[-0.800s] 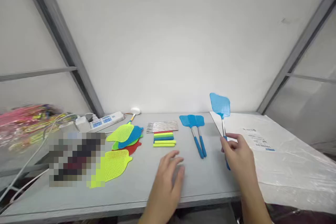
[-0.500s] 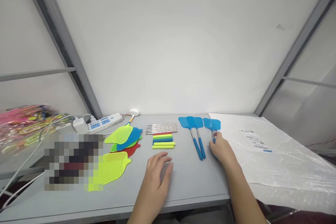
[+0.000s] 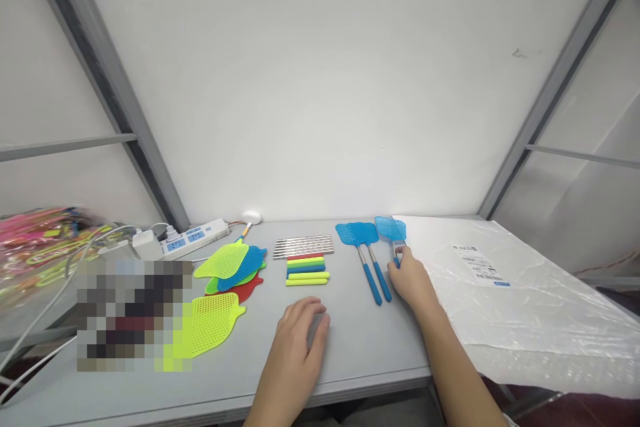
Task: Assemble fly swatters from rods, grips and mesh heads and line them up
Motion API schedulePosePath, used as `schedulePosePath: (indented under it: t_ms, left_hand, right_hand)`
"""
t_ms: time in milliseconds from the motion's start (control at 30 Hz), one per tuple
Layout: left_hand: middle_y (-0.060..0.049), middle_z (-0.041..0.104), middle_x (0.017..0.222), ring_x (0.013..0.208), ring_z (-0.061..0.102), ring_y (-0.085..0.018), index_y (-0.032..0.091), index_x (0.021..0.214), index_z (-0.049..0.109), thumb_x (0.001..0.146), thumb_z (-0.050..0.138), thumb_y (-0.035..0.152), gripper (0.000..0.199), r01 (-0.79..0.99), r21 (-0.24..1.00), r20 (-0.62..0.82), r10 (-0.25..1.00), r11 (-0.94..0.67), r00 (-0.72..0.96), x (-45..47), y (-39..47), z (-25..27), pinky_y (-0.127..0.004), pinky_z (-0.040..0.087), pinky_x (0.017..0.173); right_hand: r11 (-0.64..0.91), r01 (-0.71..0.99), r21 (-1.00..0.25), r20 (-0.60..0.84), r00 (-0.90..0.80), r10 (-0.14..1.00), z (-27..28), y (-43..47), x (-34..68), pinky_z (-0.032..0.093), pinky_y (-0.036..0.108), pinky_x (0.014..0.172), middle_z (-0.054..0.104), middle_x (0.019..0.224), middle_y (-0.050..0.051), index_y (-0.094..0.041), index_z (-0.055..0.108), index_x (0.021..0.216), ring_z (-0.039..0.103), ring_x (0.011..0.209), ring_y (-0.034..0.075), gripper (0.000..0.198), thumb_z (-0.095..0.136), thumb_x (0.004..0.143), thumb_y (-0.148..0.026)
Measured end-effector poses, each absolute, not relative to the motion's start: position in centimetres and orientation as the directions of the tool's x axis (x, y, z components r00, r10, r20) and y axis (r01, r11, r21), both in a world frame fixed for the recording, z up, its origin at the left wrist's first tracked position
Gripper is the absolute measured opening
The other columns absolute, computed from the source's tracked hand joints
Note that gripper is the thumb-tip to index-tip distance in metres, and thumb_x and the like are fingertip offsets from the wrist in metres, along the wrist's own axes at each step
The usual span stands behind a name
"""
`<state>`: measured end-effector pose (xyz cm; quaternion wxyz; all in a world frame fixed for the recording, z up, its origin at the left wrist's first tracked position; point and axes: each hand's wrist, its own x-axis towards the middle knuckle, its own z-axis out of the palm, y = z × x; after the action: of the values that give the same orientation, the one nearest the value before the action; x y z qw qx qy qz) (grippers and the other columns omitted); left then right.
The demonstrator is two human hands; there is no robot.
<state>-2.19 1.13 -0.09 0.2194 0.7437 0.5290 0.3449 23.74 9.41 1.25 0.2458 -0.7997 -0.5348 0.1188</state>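
Observation:
My right hand [image 3: 409, 275] is closed around the blue handle of a blue fly swatter [image 3: 392, 229], whose mesh head points to the wall. Just left of it, two more blue fly swatters [image 3: 367, 233] lie side by side, their heads overlapping. My left hand [image 3: 301, 333] rests on the grey table with fingers apart and nothing in it. Beyond its fingertips lie several coloured handle tubes [image 3: 307, 268] in yellow, blue and red. Behind these is a row of silver metal rods [image 3: 303, 246].
Loose swatter heads [image 3: 223, 260] in yellow-green, blue, green and red overlap at left, with a yellow-green one [image 3: 215, 323] nearer me. A power strip [image 3: 195, 239] with cables stands behind them. White plastic packaging [image 3: 500, 307] covers the right side. Bagged colourful items [image 3: 45, 240] sit far left.
My right hand has shifted the held fly swatter left, toward the other two, and its head now tilts. My left hand stays about where it was. The view has turned slightly.

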Motion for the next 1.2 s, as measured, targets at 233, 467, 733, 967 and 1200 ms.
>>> schedulePosePath:
  t_ms: [233,467,733,967,1200]
  left_hand:
    - [-0.004,0.058,0.121,0.118,0.05,-0.023,0.027,0.106,0.059,0.097,0.039,0.04,0.026,0.684,0.635,0.252,0.933,-0.359,0.256,-1.4,1.1,0.1,-0.044,0.041,0.102]
    - [-0.007,0.055,0.124,0.116,0.05,-0.026,0.027,0.125,0.054,0.094,0.045,0.034,0.033,0.679,0.509,0.159,0.833,-0.529,0.53,3.7,3.0,3.1,-0.043,0.043,0.097]
    - [-0.013,0.055,0.119,0.111,0.05,-0.032,0.025,0.135,0.048,0.083,0.06,0.055,0.062,0.69,0.33,0.098,0.75,-0.645,0.654,6.4,8.4,3.7,-0.048,0.043,0.092]
    - [-0.013,0.04,0.145,0.129,0.04,-0.036,0.028,0.139,0.044,0.08,0.06,0.062,0.071,0.646,0.34,0.159,0.719,-0.684,0.677,6.1,10.0,2.4,-0.056,0.036,0.102]
    - [-0.009,0.037,0.149,0.133,0.038,-0.036,0.032,0.139,0.044,0.078,0.065,0.057,0.069,0.65,0.428,0.046,0.733,-0.628,0.678,5.7,11.3,2.2,-0.06,0.03,0.107]
  right_hand:
    - [-0.262,0.83,-0.493,0.085,0.345,0.935,0.9,9.4,23.4,0.038,0.03,0.066,0.069,0.092,0.011,-0.017,0.05,0.123,0.064,0.085,0.026,0.039,0.044,0.086,-0.029]
    - [-0.192,0.861,-0.47,0.097,0.267,0.959,0.5,9.5,23.7,0.036,0.029,0.069,0.069,0.099,0.013,-0.015,0.054,0.121,0.063,0.09,0.025,0.036,0.045,0.087,-0.024]
    - [-0.153,0.851,-0.503,0.092,0.228,0.969,0.1,8.4,23.7,0.039,0.027,0.07,0.068,0.104,0.012,-0.014,0.05,0.127,0.064,0.092,0.023,0.039,0.042,0.091,-0.026]
    - [-0.132,0.825,-0.549,0.066,0.201,0.977,-0.2,8.5,23.7,0.045,0.032,0.079,0.066,0.114,0.012,-0.016,0.048,0.131,0.063,0.1,0.025,0.042,0.036,0.093,-0.028]
    - [-0.085,0.832,-0.549,0.157,0.202,0.967,-1.4,8.6,23.6,0.05,0.033,0.081,0.068,0.112,0.011,-0.017,0.055,0.123,0.066,0.099,0.024,0.039,0.037,0.091,-0.028]
